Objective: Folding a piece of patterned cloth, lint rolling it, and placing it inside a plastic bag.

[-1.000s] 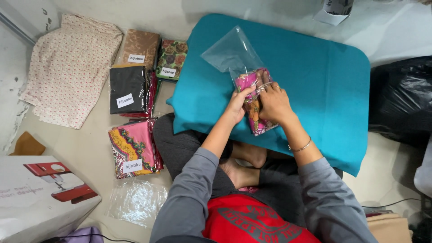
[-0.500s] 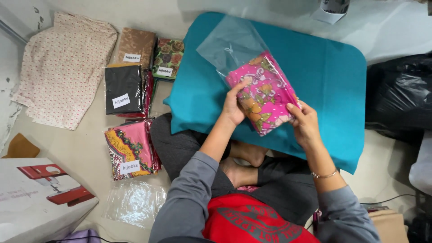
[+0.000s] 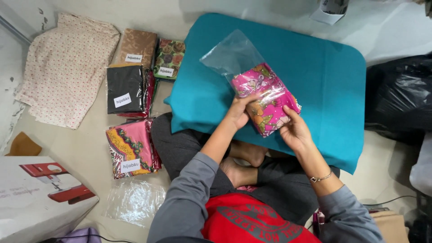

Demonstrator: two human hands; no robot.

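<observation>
A folded pink floral cloth (image 3: 265, 96) sits inside a clear plastic bag (image 3: 231, 56), held just above a teal cloth-covered board (image 3: 324, 76). My left hand (image 3: 237, 112) grips the package at its near left edge. My right hand (image 3: 292, 130) holds its near right corner, a thin bracelet on that wrist. The bag's empty open end sticks out toward the far left, away from me.
Bagged folded cloths lie on the floor at left: brown (image 3: 137, 45), dark floral (image 3: 170, 57), black (image 3: 125, 89), pink patterned (image 3: 131, 147). A cream dotted fabric (image 3: 67, 67) lies far left. An empty clear bag (image 3: 135, 200), a white box (image 3: 38, 198), and a black sack (image 3: 400, 94) are nearby.
The cloth went from bunched at the bag's mouth to lying flat inside the bag. My right hand moved from the top of the package down to its near right corner.
</observation>
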